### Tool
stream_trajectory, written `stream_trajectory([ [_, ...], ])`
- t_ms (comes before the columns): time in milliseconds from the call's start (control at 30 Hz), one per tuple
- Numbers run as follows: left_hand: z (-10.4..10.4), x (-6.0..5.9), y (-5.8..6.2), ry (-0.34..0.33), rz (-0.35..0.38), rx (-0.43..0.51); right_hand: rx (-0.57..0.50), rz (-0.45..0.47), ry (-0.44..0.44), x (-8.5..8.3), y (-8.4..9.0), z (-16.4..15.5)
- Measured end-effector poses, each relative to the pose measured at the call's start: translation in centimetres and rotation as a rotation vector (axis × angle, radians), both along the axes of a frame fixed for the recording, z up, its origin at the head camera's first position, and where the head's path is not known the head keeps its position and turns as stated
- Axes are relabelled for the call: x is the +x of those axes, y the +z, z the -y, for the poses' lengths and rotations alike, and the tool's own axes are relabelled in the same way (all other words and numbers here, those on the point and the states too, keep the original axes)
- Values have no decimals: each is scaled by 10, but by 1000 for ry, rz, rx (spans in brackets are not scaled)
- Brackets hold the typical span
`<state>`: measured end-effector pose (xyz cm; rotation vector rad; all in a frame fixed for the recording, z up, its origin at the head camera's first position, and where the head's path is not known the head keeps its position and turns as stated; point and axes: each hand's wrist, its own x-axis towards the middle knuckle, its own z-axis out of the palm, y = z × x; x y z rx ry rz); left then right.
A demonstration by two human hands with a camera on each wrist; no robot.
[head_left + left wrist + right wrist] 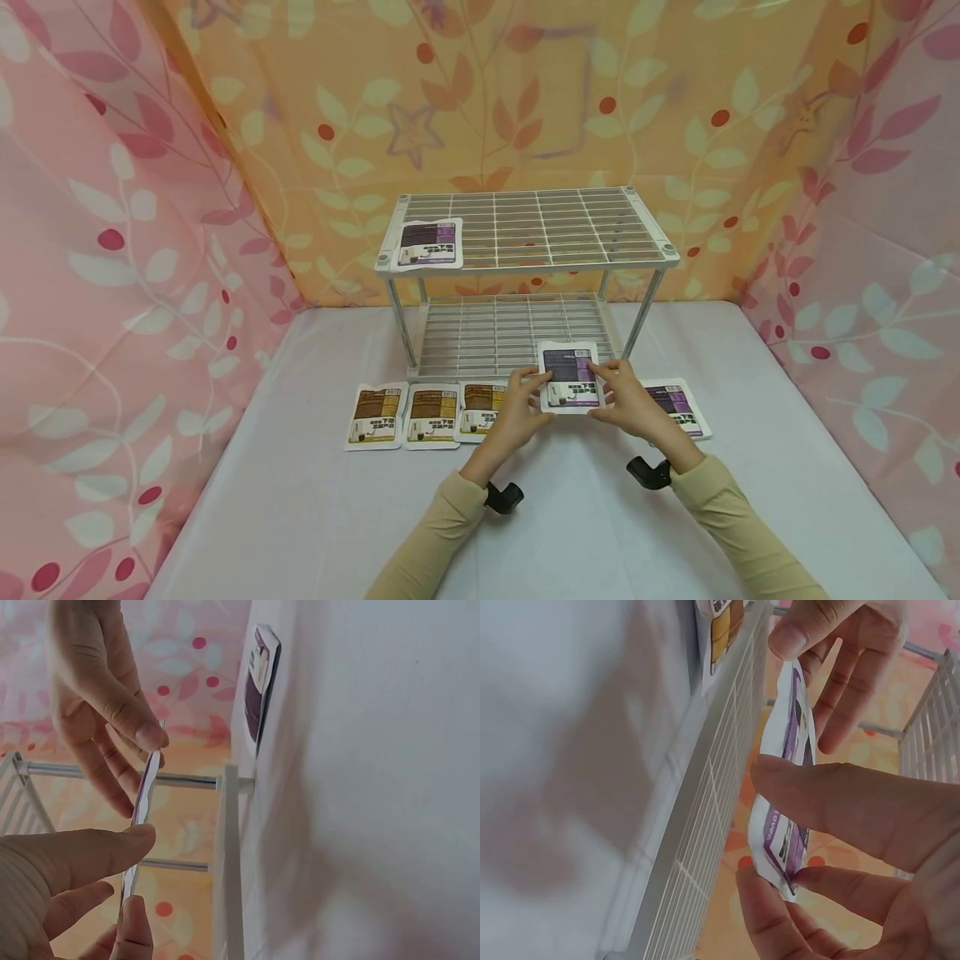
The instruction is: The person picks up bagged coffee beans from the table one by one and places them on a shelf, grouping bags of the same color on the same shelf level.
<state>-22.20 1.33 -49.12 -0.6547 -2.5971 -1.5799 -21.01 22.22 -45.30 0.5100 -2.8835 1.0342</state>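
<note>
The purple pouch [570, 377] is being held flat between both hands just in front of the rack [525, 275], hovering at the front edge of the rack's lower shelf [510, 333] and clear of the table [300, 500]. The left hand [520, 406] is pinching the pouch's left edge, thumb on top and fingers beneath, and the right hand [628, 398] is pinching the right edge the same way; the wrist views are showing the pouch edge-on between thumbs and fingertips. Judging from this, the step in hand is carrying a pouch to the rack, and the next move is calling for a level slide onto one of the shelves, keeping the floppy pouch from sagging. Both forearms are reaching forward from the near side of the rack, wrists low. Left of the hands, three brown pouches [408, 414] are lying in a row before the rack, another purple one [678, 406] is lying to the right, and one more [427, 243] is resting on the rack's top shelf [570, 225].
</note>
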Motion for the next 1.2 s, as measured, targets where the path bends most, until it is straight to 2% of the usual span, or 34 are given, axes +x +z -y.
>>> stream_trajectory([
  [300,9,-1,6,35,22,16,-29,-98,44,-4,-1,8],
  [733,22,-2,16,81,-50,17,-56,-203,72,-9,3,22],
  [967,28,-1,18,110,-120,14,-60,-227,81,-11,4,28],
  [1200,34,1,24,114,-128,41,-67,-266,96,-13,7,35],
])
